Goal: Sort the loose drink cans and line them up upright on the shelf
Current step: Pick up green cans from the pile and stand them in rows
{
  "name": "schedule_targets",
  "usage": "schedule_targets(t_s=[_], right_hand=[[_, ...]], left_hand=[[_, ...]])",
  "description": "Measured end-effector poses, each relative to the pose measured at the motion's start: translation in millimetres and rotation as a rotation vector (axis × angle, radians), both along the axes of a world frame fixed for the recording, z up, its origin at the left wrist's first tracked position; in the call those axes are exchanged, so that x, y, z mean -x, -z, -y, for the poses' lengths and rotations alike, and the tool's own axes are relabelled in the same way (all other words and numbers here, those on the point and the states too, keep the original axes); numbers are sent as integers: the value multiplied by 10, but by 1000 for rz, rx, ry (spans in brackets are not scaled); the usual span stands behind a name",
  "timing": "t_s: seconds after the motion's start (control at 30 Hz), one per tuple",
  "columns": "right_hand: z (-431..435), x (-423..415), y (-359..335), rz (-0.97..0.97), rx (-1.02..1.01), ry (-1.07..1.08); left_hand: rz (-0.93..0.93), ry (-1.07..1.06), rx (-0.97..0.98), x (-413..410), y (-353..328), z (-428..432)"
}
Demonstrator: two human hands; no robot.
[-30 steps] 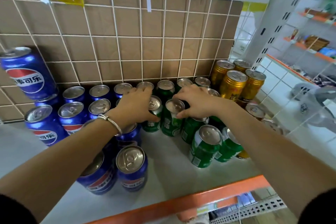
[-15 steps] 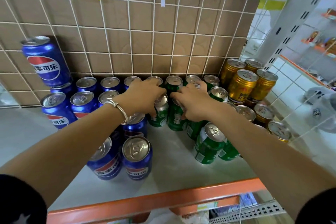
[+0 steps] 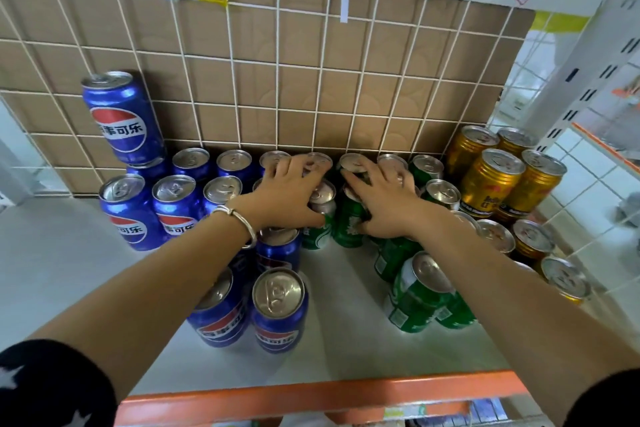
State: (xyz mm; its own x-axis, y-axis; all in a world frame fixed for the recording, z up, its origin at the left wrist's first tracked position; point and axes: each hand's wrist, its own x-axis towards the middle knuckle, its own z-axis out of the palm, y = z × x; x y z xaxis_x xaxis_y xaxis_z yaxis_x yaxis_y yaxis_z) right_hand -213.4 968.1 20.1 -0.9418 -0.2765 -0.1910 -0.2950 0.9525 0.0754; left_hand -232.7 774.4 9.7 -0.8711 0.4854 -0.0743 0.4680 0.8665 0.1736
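Upright cans stand in groups on the white shelf (image 3: 69, 270): blue cans (image 3: 176, 204) at the left, green cans (image 3: 419, 291) in the middle, gold cans (image 3: 491, 177) at the right. One blue can (image 3: 123, 118) is stacked on top of another at the back left. My left hand (image 3: 291, 194) grips a green can (image 3: 317, 229) from above, thumb on its near side, fingers reaching over the back row's tops. My right hand (image 3: 381, 204) grips the neighbouring green can (image 3: 346, 229) the same way. Both held cans stand upright, side by side.
A wire grid backed with brown cardboard (image 3: 311, 80) closes the rear. Two blue cans (image 3: 278, 312) stand near the orange front edge (image 3: 311, 395). A white wire side panel (image 3: 588, 218) bounds the right, with gold cans (image 3: 564, 277) along it.
Both hands have pushed the two green cans toward the back row. The view has shifted, so the shelf's left part shows more.
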Motion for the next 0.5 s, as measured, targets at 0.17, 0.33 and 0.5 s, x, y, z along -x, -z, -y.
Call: schedule_targets(t_s=[0.17,0.33,0.5], right_hand=[[57,13,28,14,-23,58],[99,-29,74,-24,8,110],[95,-50,122,-83,21,122]], left_hand=[[-9,19,51,56,55,-68],[6,19,43,63,63,-60],[14,19,63,63,62,-81]])
